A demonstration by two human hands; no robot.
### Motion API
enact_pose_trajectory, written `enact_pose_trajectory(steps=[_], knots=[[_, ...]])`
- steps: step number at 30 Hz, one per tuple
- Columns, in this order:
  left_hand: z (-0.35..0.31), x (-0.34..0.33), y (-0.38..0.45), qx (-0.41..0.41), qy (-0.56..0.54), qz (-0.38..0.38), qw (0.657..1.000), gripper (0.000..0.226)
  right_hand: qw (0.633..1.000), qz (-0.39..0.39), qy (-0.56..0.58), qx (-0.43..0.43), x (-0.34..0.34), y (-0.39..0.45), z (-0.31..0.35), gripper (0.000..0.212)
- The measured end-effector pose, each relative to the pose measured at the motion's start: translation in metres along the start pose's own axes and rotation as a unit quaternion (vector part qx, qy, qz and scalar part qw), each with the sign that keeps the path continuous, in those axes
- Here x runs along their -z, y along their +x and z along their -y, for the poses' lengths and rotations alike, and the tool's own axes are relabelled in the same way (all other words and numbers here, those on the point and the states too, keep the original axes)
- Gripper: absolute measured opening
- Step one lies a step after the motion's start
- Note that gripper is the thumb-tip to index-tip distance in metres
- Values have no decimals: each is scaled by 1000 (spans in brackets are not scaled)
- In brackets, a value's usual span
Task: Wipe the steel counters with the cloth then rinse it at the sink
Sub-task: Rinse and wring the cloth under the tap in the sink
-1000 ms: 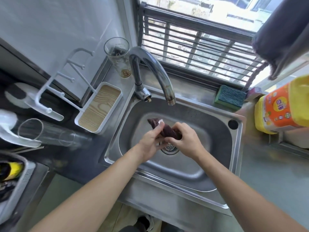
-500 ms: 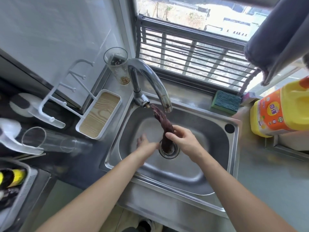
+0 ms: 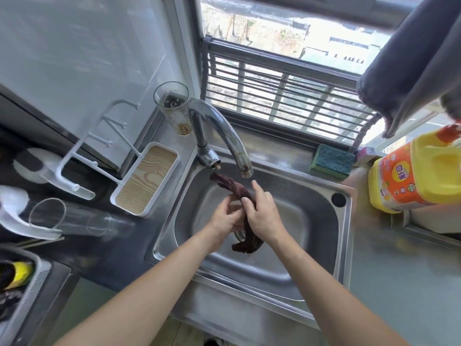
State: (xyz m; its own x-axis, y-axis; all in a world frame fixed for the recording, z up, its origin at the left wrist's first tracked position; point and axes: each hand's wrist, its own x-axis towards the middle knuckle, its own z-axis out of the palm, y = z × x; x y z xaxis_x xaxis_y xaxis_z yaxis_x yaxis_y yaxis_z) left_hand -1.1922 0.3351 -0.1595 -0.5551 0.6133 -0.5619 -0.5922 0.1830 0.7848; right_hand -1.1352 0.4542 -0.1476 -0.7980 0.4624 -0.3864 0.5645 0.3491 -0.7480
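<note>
cloth (image 3: 239, 193): twisted rope, held over sink (image 3: 344, 221) basin so drips fall in | axis: far end points up-left toward tap (image 3: 224, 138), near end hangs by drain | right hand (image 3: 263, 216): closed round cloth's middle | left hand (image 3: 224, 218): fingers curled on it | judged: wringing

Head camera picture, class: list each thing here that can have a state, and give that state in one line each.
cloth: twisted into a rope, held over the basin
left hand: closed on the cloth
right hand: wrapped round the cloth
tap: no water visible at the spout
sink: no standing water
tall glass: upright, brown residue at the bottom
sponge: lying flat behind the sink
yellow bottle: cap on
</note>
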Motion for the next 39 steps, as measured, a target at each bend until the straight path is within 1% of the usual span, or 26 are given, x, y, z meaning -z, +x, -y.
enact_pose_trajectory(steps=[1, 2, 3, 5, 7, 8, 10, 13, 15, 18, 20, 21, 22, 23, 26, 27, 28, 29, 31, 32, 33, 34, 36, 37, 39], knots=[[0, 0, 2, -2, 3, -2, 1000, 35, 999, -6, 36, -2, -1, -2, 2, 65], [1, 1, 4, -5, 6, -6, 1000, 40, 998, -18, 61, 0, -1, -4, 3, 64], [1, 1, 6, -6, 7, -14, 1000, 43, 997, -31, 72, 0, -2, -6, 3, 58], [2, 3, 10, -15, 4, -33, 999, 45, 996, -63, 61, -1, -1, -5, 0, 37], [4, 3, 12, -20, 29, -52, 998, 37, 994, -95, 47, -1, -1, -2, -2, 14], [5, 4, 13, -15, 39, -58, 997, 30, 993, -109, 40, -5, -1, -1, -3, 8], [7, 5, 14, -1, 38, -67, 997, 23, 991, -128, 22, -18, -1, 0, -5, 13], [6, 9, 15, 0, 36, -53, 998, 34, 993, -99, 54, -42, 2, 1, -7, 24], [4, 11, 14, -7, 42, -40, 998, 35, 992, -86, 75, -52, 6, -1, -6, 30], [2, 14, 16, 4, 40, -55, 998, 39, 989, -106, 91, -56, 7, -4, -7, 35], [-2, 18, 16, 25, 28, -74, 997, 31, 982, -131, 113, -78, 9, -2, -10, 38], [-3, 21, 16, 35, 21, -78, 996, 25, 976, -133, 143, -93, 11, -2, -11, 40], [-4, 23, 16, 42, 14, -77, 996, 22, 970, -120, 181, -106, 14, -2, -11, 41], [-5, 25, 14, 45, 0, -71, 996, 20, 966, -91, 213, -115, 16, -2, -12, 43], [-6, 31, 9, 44, -30, -53, 997, 14, 971, 22, 219, -93, 22, -5, -16, 37], [-6, 34, 8, 51, -37, -39, 997, 17, 972, 38, 220, -80, 23, -5, -18, 32], [-6, 37, 7, 71, -36, -20, 997, 21, 971, 33, 225, -71, 25, -5, -20, 26], [-7, 41, 5, 102, -27, 3, 994, 26, 971, 11, 227, -68, 27, -4, -20, 21], [-8, 46, 0, 166, -7, 45, 985, 33, 970, -47, 229, -73, 33, -2, -22, 26], [-7, 49, -1, 177, -5, 60, 982, 36, 967, -68, 234, -79, 35, -1, -24, 30], [-6, 53, -1, 167, 1, 64, 984, 40, 964, -86, 237, -87, 37, 0, -27, 32], [-4, 57, 0, 142, 6, 57, 988, 45, 962, -102, 233, -96, 38, 2, -30, 33], [-3, 65, 1, 88, -2, 10, 996, 55, 962, -134, 212, -108, 39, 2, -36, 31], [-4, 67, 1, 72, -17, -20, 997, 52, 961, -153, 198, -115, 41, 3, -37, 30], [0, 75, 3, 56, -47, -85, 994, 33, 956, -201, 169, -128, 48, 1, -38, 30]])
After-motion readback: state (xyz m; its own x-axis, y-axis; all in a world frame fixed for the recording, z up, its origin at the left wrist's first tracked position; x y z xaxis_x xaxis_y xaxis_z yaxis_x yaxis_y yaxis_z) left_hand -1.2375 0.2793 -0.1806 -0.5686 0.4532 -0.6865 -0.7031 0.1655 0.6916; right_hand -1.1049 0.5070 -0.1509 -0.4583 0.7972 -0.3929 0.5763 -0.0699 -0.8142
